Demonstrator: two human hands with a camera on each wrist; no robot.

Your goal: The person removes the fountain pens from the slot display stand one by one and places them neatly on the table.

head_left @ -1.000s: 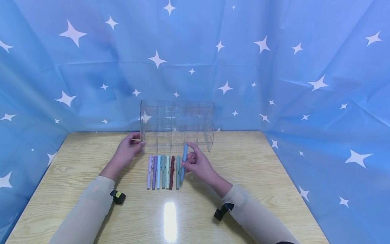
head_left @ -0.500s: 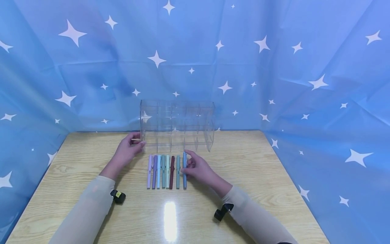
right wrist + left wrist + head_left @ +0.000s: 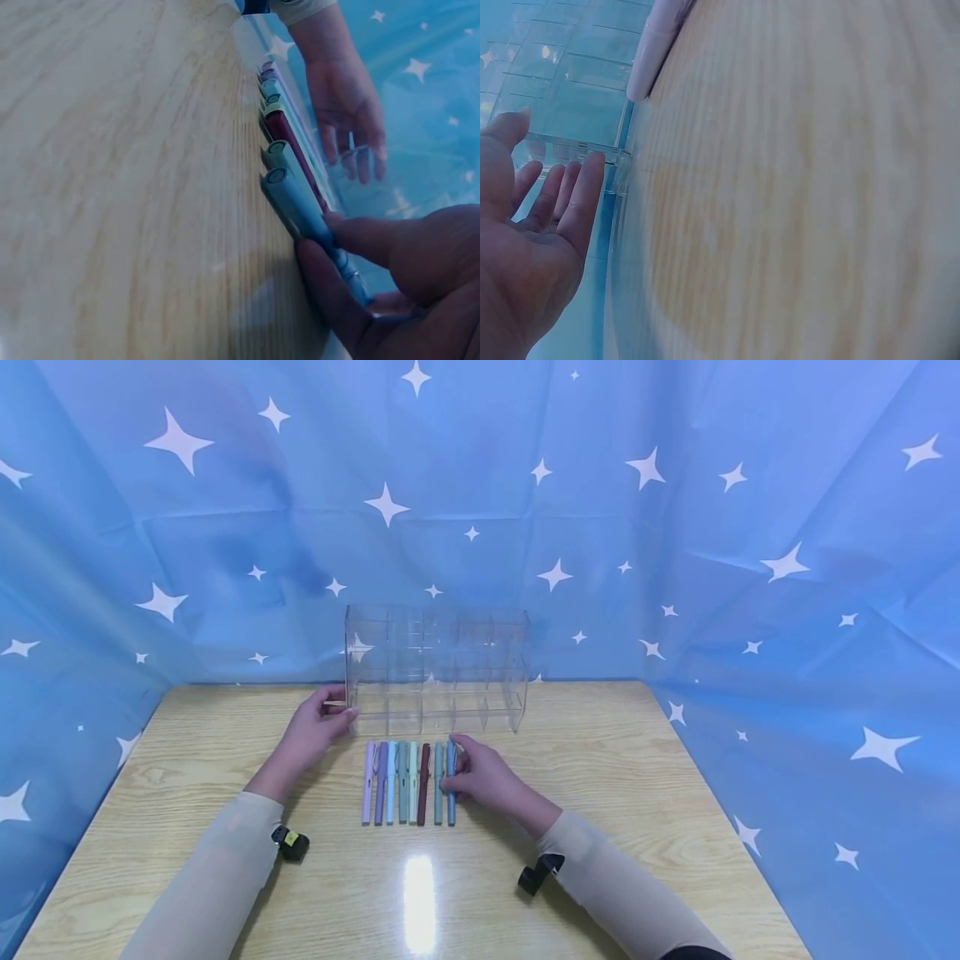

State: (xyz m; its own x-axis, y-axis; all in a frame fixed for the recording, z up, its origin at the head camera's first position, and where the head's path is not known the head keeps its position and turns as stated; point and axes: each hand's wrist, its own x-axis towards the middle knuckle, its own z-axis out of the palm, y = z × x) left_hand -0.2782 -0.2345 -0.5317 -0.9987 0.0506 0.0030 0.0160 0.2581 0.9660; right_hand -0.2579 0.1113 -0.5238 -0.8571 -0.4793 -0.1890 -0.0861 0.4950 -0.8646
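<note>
In the head view my right hand (image 3: pixel 487 778) pinches the blue pen (image 3: pixel 452 806) at the right end of a row of capped pens. Thumb and fingers lie on either side of that blue pen (image 3: pixel 289 196) in the right wrist view. Beside it, from right to left, lie a teal pen (image 3: pixel 438 793), a dark red pen (image 3: pixel 423 789), then mint, teal, light blue, purple and lilac ones. At the left wall of a clear plastic organizer (image 3: pixel 405 702), my left hand (image 3: pixel 315 728) rests with fairly straight fingers; the left wrist view shows those fingertips against the clear wall.
The organizer, divided into several compartments, stands at the back of the wooden table (image 3: pixel 600 760), just behind the pens. A blue curtain (image 3: pixel 480 468) with white stars hangs behind and along both sides. Each wrist wears a small black camera (image 3: pixel 291 843).
The blue pen was tilted and farther back; my right hand has brought it down parallel to the row, then shifted it left, closer to the teal pen. My left hand has stayed put.
</note>
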